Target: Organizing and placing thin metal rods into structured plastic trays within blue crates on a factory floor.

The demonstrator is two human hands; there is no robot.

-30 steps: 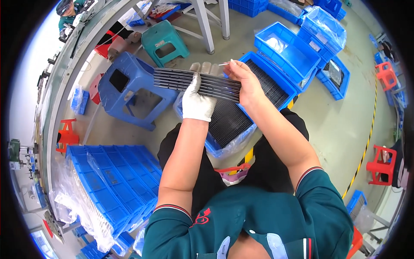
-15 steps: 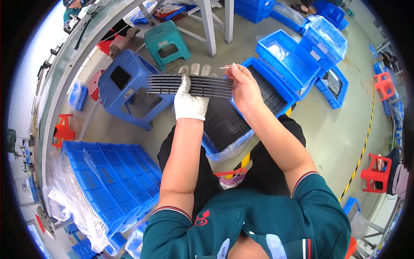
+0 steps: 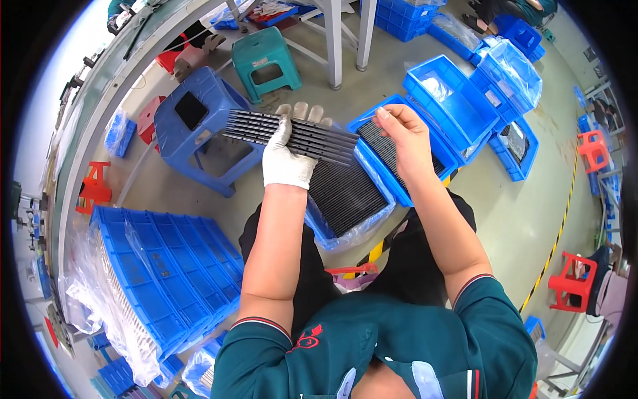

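A seated worker's gloved left hand (image 3: 287, 158) grips a stack of black slotted trays (image 3: 290, 135) held above a blue crate (image 3: 372, 179) on the lap.

From the head camera: the bare right hand (image 3: 404, 137) is pinched narrow on a thin sliver-like piece, too small to identify, just beside the stack's right end. Held by its middle only, the stack could tilt and shed a tray toward the blue stool (image 3: 199, 126). Half a second earlier the right hand lay against the stack; now it stands apart, and the stack slants down to the right.
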